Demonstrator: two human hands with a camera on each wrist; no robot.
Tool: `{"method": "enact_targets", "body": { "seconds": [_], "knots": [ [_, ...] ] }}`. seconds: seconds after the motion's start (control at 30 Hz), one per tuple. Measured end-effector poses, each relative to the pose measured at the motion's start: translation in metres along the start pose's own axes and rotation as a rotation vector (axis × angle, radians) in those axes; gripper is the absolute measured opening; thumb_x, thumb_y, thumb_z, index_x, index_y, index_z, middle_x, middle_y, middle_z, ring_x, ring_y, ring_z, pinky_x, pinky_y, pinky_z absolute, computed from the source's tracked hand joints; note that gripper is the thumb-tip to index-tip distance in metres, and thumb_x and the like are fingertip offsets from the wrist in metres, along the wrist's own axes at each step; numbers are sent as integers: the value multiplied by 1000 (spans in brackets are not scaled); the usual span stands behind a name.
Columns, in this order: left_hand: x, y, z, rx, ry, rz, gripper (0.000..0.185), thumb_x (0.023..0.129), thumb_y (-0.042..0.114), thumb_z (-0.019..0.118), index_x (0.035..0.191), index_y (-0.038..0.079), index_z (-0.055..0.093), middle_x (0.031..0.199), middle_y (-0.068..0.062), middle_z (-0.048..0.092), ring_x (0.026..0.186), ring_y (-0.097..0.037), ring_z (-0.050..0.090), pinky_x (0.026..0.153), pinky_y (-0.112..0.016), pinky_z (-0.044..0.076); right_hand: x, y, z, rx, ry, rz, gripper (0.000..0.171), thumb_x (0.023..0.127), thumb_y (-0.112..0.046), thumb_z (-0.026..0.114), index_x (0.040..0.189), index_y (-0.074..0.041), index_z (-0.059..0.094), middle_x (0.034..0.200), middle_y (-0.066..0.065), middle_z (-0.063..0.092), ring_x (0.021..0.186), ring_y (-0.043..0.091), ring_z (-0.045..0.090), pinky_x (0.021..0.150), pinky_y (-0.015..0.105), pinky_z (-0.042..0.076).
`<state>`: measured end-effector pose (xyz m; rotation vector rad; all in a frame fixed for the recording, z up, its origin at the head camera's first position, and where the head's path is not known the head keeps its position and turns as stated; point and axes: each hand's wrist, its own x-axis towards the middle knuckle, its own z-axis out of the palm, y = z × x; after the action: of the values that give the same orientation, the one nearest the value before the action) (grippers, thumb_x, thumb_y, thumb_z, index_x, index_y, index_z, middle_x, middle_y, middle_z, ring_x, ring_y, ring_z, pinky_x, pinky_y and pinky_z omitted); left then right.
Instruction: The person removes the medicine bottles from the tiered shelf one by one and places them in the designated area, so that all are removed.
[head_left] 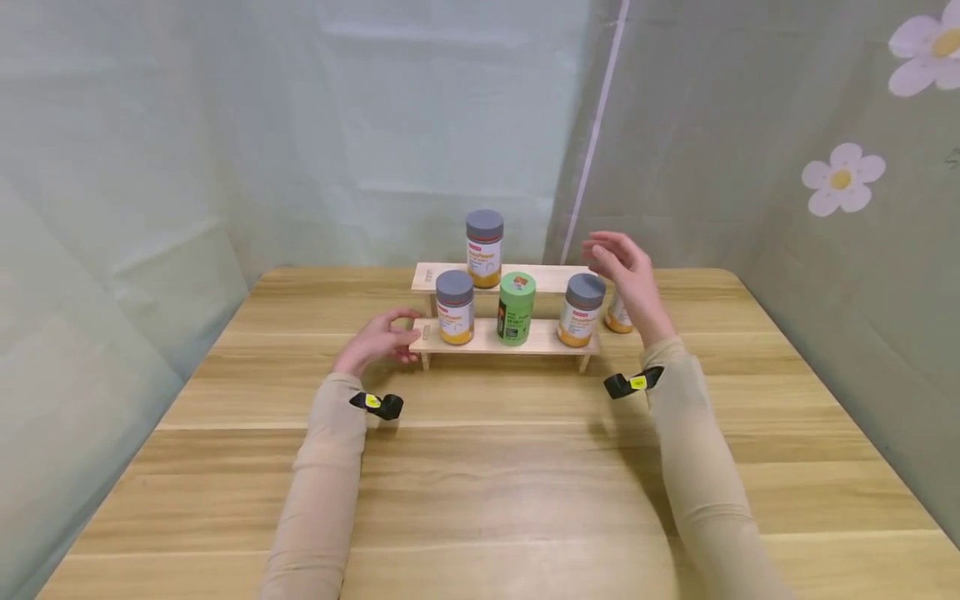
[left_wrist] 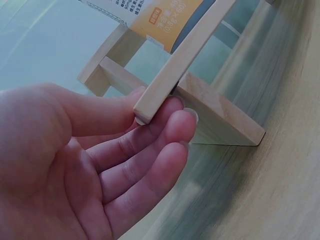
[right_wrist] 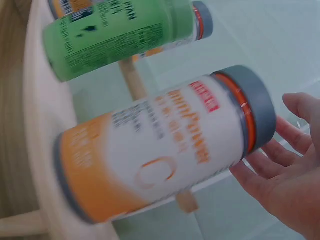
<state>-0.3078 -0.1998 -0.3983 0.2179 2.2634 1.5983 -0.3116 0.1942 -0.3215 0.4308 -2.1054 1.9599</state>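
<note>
A two-tier wooden rack (head_left: 487,335) stands on the table. My left hand (head_left: 378,340) pinches the left end of its lower board, thumb above and fingertips beneath, as the left wrist view (left_wrist: 135,150) confirms. On the lower tier stand a white-and-orange bottle (head_left: 456,321) with a grey lid, a green jar (head_left: 515,312), and another white-and-orange bottle (right_wrist: 150,150) at the right. A similar bottle (head_left: 484,254) stands on the upper tier. My right hand (head_left: 626,271), fingers loosely bent, hovers near the right end and grips nothing; whether it touches the lid is unclear.
Another white-and-orange bottle (head_left: 618,317) stands right of the rack, partly hidden by my right hand. The wooden table (head_left: 510,483) reaches back to a pale curtain (head_left: 375,125). A grey curtain with white flowers (head_left: 750,150) hangs at the right.
</note>
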Motion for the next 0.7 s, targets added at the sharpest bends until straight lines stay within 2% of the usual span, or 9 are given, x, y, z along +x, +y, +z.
{"method": "enact_targets", "body": {
  "seconds": [0.2,0.37,0.47,0.53,0.63,0.7],
  "knots": [
    [-3,2,2,-6,6,8,51,98,13,55,144,1,35,85,-7,67,64,-12,65,66,-26,57,11,-12,5,25,-5,74,38,98,-28,58,128,-6,54,121,4,62,111,12,61,104,39,46],
    [-3,2,0,-15,-4,28,52,97,14,57,142,-1,35,85,-9,68,63,-13,65,66,-28,58,19,-19,11,44,-34,161,42,99,-31,56,131,-4,52,122,5,61,111,16,61,99,32,50],
    [0,1,0,-6,4,5,52,98,12,55,144,0,34,85,-8,67,63,-12,65,67,-28,57,23,-22,16,67,-67,198,37,100,-31,52,128,-6,54,125,10,59,116,23,59,93,26,53],
    [1,-1,0,2,9,-5,52,99,11,53,145,0,33,83,-7,67,63,-11,64,67,-27,57,26,-23,19,83,-88,221,35,101,-31,51,127,-8,54,123,7,60,118,25,58,89,23,54],
    [0,-1,0,-1,10,-5,51,99,11,52,145,0,32,77,-2,65,62,-11,64,66,-27,56,30,-25,23,96,-103,256,30,101,-31,51,123,-11,57,121,5,61,121,28,56,87,23,54],
    [-1,-1,0,-1,9,-5,51,99,11,52,145,0,32,75,-1,64,62,-11,63,66,-27,56,32,-27,26,87,-117,267,30,101,-31,52,123,-12,57,119,3,62,122,28,56,89,25,54]
  ]
}}
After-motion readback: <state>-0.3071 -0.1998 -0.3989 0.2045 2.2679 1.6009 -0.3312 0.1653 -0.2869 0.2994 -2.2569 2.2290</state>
